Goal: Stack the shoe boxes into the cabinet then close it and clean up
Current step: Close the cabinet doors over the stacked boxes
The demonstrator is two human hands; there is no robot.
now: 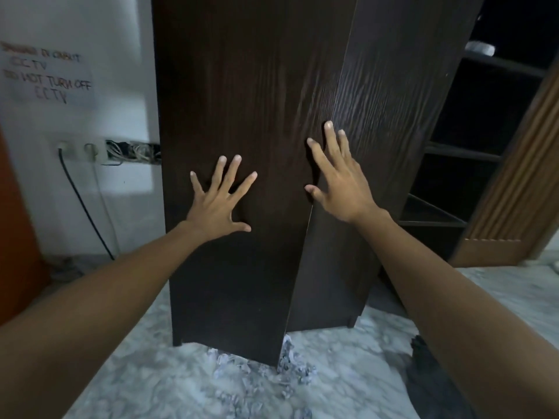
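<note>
A tall dark-brown wooden cabinet fills the middle of the head view. Its left door and right door meet at a seam near the centre, and the right door stands slightly ajar. My left hand presses flat on the left door with fingers spread. Higher up, my right hand lies flat on the right door with straight fingers. No shoe boxes are in view.
Crumpled grey paper scraps lie on the marble floor at the cabinet's foot. Dark open shelves stand at the right, beside a ribbed wooden panel. A wall socket with a black cable and a handwritten notice are at the left.
</note>
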